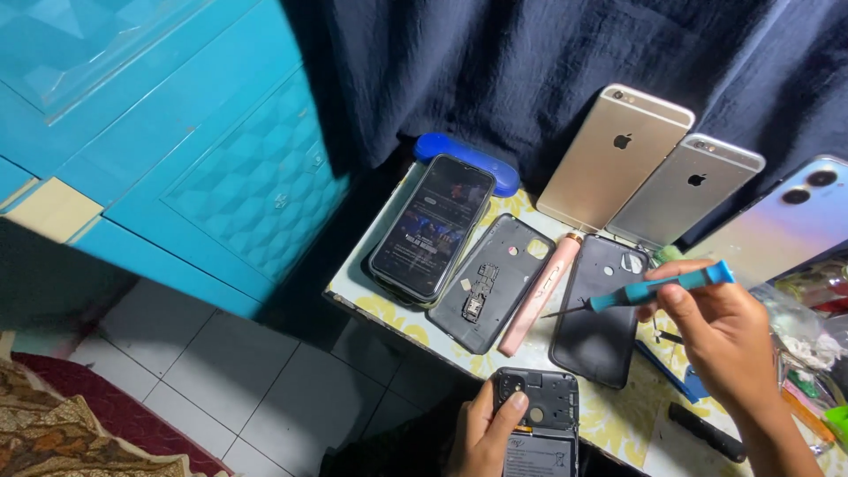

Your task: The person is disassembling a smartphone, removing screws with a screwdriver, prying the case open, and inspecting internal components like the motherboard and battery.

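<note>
Two bare hands (481, 433), sleeveless forearms

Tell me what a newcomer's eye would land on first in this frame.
Probably the right hand holding a blue-handled screwdriver above the small table, while the left hand grips an opened phone at the bottom edge. Next come the phones laid out behind: a lit black phone at left, and gold and silver phones leaning on the dark curtain.

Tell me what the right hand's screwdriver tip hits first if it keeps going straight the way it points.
Probably the pink tube: the screwdriver in the right hand points left, tip just short of it. Height above the table is unclear.
</note>
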